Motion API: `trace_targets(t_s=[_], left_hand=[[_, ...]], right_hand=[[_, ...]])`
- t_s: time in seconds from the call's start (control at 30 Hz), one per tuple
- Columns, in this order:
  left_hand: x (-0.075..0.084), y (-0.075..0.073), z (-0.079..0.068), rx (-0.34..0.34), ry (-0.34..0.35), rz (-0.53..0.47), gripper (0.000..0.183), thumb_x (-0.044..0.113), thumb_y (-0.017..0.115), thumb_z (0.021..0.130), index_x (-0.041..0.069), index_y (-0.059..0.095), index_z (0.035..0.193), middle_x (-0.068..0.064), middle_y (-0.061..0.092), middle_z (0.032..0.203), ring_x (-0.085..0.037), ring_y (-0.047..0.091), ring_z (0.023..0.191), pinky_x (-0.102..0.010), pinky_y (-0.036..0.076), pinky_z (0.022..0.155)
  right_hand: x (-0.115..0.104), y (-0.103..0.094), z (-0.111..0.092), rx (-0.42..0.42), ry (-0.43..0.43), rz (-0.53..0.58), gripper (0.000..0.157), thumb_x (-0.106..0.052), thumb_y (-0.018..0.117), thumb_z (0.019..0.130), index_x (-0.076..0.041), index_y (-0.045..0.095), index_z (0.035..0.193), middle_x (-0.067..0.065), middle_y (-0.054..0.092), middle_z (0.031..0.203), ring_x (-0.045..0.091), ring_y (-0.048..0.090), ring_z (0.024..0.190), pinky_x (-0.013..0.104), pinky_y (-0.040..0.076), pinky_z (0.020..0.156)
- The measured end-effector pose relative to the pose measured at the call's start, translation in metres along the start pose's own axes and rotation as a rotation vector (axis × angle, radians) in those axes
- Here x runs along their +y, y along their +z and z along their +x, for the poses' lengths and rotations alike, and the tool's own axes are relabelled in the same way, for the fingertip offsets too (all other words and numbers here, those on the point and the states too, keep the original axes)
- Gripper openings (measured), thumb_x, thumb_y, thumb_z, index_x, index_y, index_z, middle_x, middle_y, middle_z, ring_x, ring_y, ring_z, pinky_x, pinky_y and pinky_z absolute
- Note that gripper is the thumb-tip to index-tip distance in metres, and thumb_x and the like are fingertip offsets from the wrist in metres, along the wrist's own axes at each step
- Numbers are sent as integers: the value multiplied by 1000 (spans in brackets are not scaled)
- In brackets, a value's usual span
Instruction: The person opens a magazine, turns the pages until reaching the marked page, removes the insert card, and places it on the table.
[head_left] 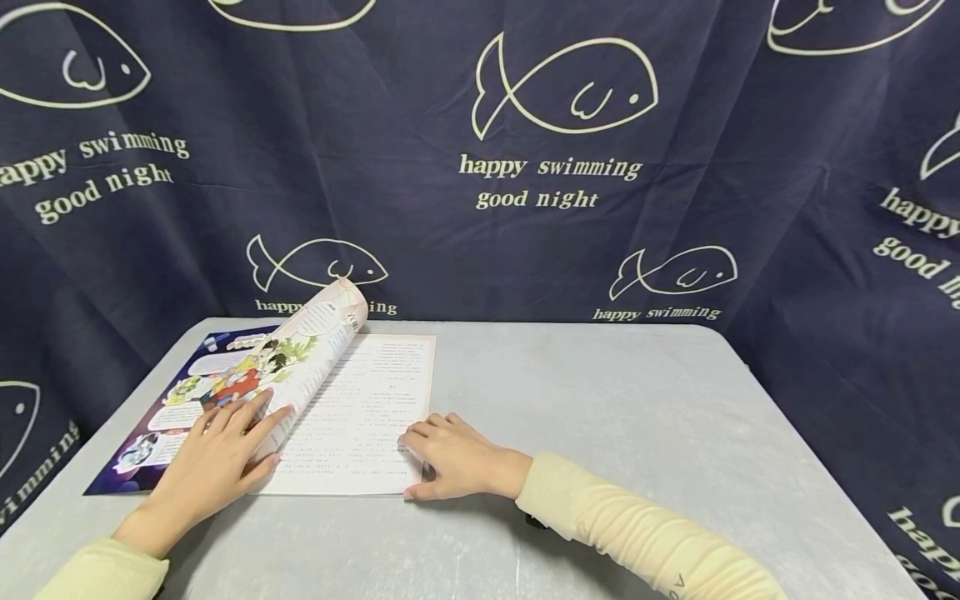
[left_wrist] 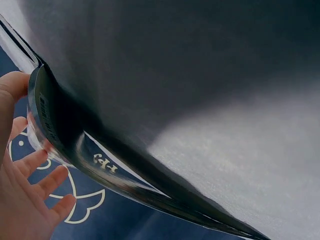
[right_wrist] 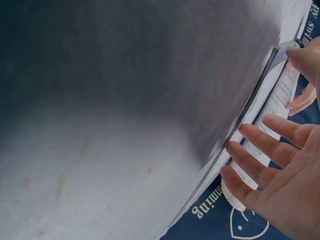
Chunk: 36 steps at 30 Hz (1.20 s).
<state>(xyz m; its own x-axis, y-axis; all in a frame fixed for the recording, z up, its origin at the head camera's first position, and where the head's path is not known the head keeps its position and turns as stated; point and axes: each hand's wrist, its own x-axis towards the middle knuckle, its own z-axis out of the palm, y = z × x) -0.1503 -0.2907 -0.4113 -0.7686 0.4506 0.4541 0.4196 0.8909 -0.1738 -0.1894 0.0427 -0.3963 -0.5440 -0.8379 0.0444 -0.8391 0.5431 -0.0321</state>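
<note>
An open magazine (head_left: 352,433) lies on the left part of the table, with a white text page on its right side. One illustrated page (head_left: 307,350) arches up and curls over toward the left, above a dark purple page (head_left: 142,433). My left hand (head_left: 217,450) rests on the curling page, its fingers spread and nearly straight, its thumb at the page's lower edge. On the right edge of the text page lies my right hand (head_left: 457,458), its fingers loosely extended and its thumb by the lower corner. In the right wrist view, the magazine's edge (right_wrist: 250,100) passes beside those fingers.
A grey table (head_left: 600,400) extends to the right of the magazine. Behind it hangs a dark blue cloth (head_left: 420,167) printed with fish outlines and words.
</note>
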Motion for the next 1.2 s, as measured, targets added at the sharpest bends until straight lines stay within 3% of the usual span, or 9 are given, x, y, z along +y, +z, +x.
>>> trace_targets(t_s=[0.3,0.57,0.9,1.2], left_hand=[[0,-1,-1,-9,-11,8,60,30,65,66,21,54,124,-16,42,135,-38,45,109,-57,37,77],[-2,0,-2,7,-5,9,47,28,65,66,14,62,111,-17,45,131,-40,46,107,-58,36,81],[0,1,-6,-87,-63,25,44,30,70,69,17,63,111,-16,52,127,-39,52,105,-58,39,81],[-2,1,-4,-34,11,-10,38,30,69,71,10,66,104,-15,59,118,-32,55,104,-54,41,79]], right_hand=[[0,-2,-1,10,-10,44,55,-49,60,79,-17,52,124,-4,58,120,12,52,103,27,40,83],[1,-1,0,20,-18,57,46,-36,61,79,-17,54,121,-4,60,117,12,54,102,29,41,84],[5,0,0,25,-7,68,43,-32,61,81,-17,55,120,-4,59,119,13,53,109,34,42,91],[9,2,4,75,-49,42,35,-31,64,79,-18,60,112,-7,61,112,10,53,100,24,41,81]])
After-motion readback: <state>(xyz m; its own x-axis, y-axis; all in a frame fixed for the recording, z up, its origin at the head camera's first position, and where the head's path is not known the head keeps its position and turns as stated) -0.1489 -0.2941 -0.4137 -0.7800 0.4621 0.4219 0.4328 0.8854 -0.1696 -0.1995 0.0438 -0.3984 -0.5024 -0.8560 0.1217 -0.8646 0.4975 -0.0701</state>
